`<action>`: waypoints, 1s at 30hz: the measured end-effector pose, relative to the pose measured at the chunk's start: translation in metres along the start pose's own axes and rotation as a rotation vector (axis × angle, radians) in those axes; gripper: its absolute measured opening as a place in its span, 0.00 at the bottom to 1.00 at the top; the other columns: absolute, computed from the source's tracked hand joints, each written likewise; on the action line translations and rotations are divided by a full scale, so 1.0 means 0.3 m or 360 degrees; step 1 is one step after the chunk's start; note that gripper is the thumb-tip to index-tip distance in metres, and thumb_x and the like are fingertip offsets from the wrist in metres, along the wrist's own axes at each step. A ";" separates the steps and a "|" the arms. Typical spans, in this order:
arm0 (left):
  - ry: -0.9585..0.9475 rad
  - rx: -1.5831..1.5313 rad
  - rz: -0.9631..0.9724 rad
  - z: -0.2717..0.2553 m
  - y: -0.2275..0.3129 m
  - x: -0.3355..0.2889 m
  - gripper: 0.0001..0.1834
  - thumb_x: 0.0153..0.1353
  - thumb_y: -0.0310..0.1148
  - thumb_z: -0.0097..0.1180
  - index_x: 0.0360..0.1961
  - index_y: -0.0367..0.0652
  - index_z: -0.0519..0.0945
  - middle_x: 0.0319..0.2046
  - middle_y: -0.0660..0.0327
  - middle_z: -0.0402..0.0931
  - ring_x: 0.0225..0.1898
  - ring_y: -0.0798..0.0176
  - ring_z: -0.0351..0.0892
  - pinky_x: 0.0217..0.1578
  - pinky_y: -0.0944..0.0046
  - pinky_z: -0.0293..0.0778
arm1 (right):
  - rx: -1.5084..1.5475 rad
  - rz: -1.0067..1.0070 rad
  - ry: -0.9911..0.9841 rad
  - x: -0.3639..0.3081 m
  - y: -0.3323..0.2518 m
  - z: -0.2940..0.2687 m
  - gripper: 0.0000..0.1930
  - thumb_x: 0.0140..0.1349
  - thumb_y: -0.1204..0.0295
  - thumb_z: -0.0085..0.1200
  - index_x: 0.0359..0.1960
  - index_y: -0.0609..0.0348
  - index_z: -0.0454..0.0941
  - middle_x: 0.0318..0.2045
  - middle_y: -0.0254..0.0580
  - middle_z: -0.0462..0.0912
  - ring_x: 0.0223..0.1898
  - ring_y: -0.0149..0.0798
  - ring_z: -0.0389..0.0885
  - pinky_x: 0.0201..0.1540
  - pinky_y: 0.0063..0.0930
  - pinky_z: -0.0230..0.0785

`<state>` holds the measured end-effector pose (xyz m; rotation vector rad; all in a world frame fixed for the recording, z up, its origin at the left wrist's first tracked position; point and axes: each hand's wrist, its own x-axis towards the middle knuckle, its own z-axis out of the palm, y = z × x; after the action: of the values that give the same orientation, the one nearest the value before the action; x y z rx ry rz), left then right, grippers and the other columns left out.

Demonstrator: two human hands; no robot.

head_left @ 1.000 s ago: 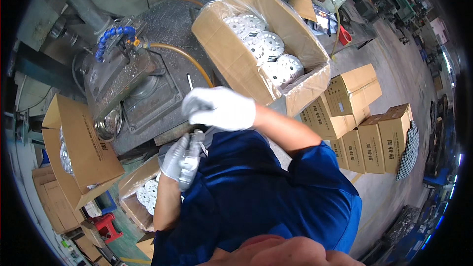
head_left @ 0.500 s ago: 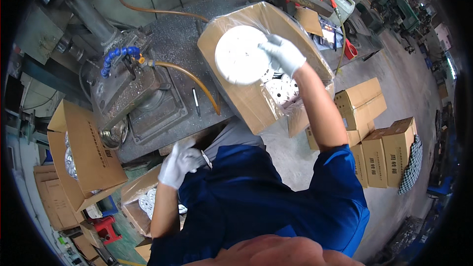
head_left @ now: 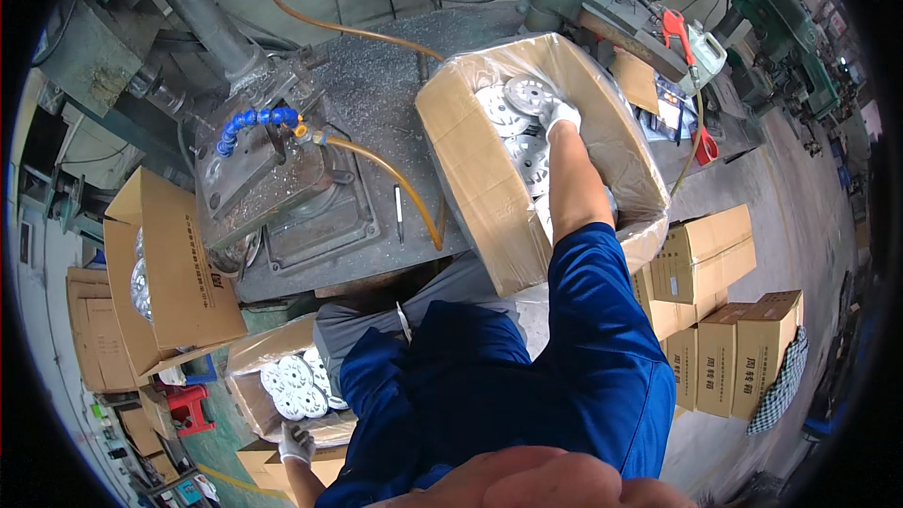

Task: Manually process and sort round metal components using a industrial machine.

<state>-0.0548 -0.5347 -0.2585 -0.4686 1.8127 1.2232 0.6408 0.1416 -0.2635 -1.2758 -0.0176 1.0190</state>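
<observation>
My right hand (head_left: 562, 115), in a white glove, reaches into the plastic-lined cardboard box on the bench. Its fingers close on the edge of a round metal disc (head_left: 529, 94) with cut-out holes, held over more discs (head_left: 529, 162) in that box. The hand's thumb side is partly hidden. My left hand (head_left: 296, 442), also gloved, is low at the near edge of a second lined box (head_left: 246, 357). Its fingers look loosely bent and apart, with nothing seen in them. Several similar discs (head_left: 293, 386) lie inside that lower box.
Left on the bench stands a press fixture (head_left: 268, 174) with a blue jointed hose (head_left: 254, 119). A pen (head_left: 399, 214) lies beside an amber hose (head_left: 395, 174). Another open carton (head_left: 193, 263) holds discs at far left. Closed cartons (head_left: 720, 357) stack on the right floor.
My right hand has brought a disc down into the bench box. My left hand has dropped from beside my lap to the lower box. The view has shifted slightly.
</observation>
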 end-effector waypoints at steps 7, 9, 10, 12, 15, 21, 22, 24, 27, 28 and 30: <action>0.0399 0.0756 -0.0585 -0.342 -0.364 0.217 0.30 0.62 0.62 0.43 0.42 0.43 0.69 0.32 0.49 0.77 0.25 0.50 0.77 0.22 0.47 0.74 | -0.2052 -0.0701 0.0090 -0.360 -0.092 0.043 0.39 0.46 0.53 0.64 0.59 0.57 0.65 0.53 0.55 0.75 0.56 0.50 0.74 0.58 0.37 0.67; 0.0233 0.0847 -0.0615 -0.363 -0.393 0.315 0.31 0.63 0.61 0.43 0.45 0.41 0.69 0.33 0.47 0.77 0.26 0.49 0.78 0.24 0.46 0.76 | -0.2495 -0.0651 0.0007 -0.397 -0.096 0.019 0.43 0.46 0.46 0.64 0.60 0.56 0.63 0.55 0.54 0.74 0.57 0.50 0.73 0.58 0.40 0.66; 0.0152 0.0887 -0.0629 -0.361 -0.406 0.345 0.31 0.63 0.61 0.44 0.47 0.41 0.69 0.33 0.46 0.77 0.26 0.48 0.78 0.25 0.46 0.76 | -0.2510 -0.0616 -0.0002 -0.384 -0.082 0.012 0.43 0.47 0.45 0.63 0.60 0.56 0.61 0.55 0.53 0.75 0.57 0.50 0.73 0.58 0.40 0.66; 0.0069 0.0899 -0.0645 -0.344 -0.435 0.349 0.31 0.63 0.60 0.44 0.49 0.40 0.68 0.34 0.44 0.77 0.26 0.48 0.79 0.25 0.46 0.77 | -0.2420 -0.0579 -0.0063 -0.389 -0.093 0.028 0.44 0.48 0.45 0.62 0.60 0.60 0.60 0.55 0.56 0.74 0.57 0.51 0.73 0.59 0.39 0.65; -0.0078 0.1061 -0.0343 -0.282 -0.403 0.305 0.28 0.64 0.57 0.45 0.49 0.41 0.68 0.34 0.45 0.78 0.23 0.49 0.78 0.23 0.49 0.76 | -0.2403 -0.0557 -0.0008 -0.391 -0.105 0.051 0.44 0.48 0.46 0.62 0.60 0.60 0.60 0.55 0.55 0.74 0.57 0.53 0.73 0.59 0.40 0.65; -0.0183 0.1223 -0.0044 -0.072 -0.267 0.119 0.24 0.66 0.53 0.46 0.49 0.43 0.70 0.35 0.46 0.78 0.25 0.49 0.79 0.23 0.51 0.76 | -0.1966 -0.0600 0.0263 -0.318 0.019 0.060 0.37 0.50 0.53 0.61 0.58 0.60 0.64 0.56 0.56 0.74 0.57 0.55 0.72 0.58 0.41 0.65; -0.0162 0.1132 -0.0093 -0.115 -0.301 0.176 0.24 0.66 0.53 0.46 0.49 0.42 0.70 0.36 0.45 0.78 0.28 0.48 0.79 0.25 0.50 0.77 | -0.1852 -0.0484 0.0249 -0.324 0.011 0.077 0.35 0.51 0.56 0.60 0.58 0.61 0.65 0.56 0.55 0.73 0.57 0.55 0.72 0.58 0.41 0.64; -0.0146 0.0974 -0.0190 -0.202 -0.371 0.306 0.24 0.66 0.52 0.46 0.49 0.41 0.71 0.39 0.44 0.77 0.33 0.45 0.81 0.30 0.49 0.79 | -0.2027 -0.0377 -0.0131 -0.246 0.001 0.062 0.36 0.52 0.55 0.57 0.61 0.61 0.65 0.58 0.55 0.71 0.58 0.53 0.71 0.59 0.40 0.64; -0.0773 0.2277 0.0787 -0.259 -0.331 0.430 0.25 0.66 0.51 0.46 0.51 0.40 0.70 0.39 0.43 0.77 0.34 0.45 0.80 0.31 0.46 0.79 | -0.2622 -0.1028 -0.0367 -0.160 0.086 0.061 0.32 0.56 0.54 0.51 0.60 0.60 0.68 0.58 0.55 0.72 0.58 0.51 0.72 0.58 0.38 0.65; -0.0741 0.2225 0.0738 -0.243 -0.316 0.437 0.26 0.66 0.51 0.46 0.52 0.40 0.70 0.39 0.43 0.77 0.34 0.45 0.80 0.31 0.46 0.79 | -0.2356 -0.0873 -0.0191 -0.187 0.097 0.093 0.30 0.58 0.55 0.48 0.58 0.60 0.70 0.57 0.55 0.73 0.57 0.50 0.73 0.58 0.38 0.65; -0.0655 0.2117 0.0619 -0.265 -0.293 0.415 0.26 0.66 0.51 0.46 0.52 0.39 0.70 0.40 0.42 0.77 0.34 0.45 0.80 0.32 0.46 0.79 | -0.2088 -0.0696 -0.0032 -0.229 0.088 0.097 0.27 0.59 0.55 0.45 0.56 0.60 0.73 0.56 0.55 0.74 0.57 0.49 0.74 0.57 0.37 0.66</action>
<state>-0.0966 -0.6246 -0.3989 0.8424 1.9346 0.0934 0.5690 0.1190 -0.2393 -2.2771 -1.0814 0.5722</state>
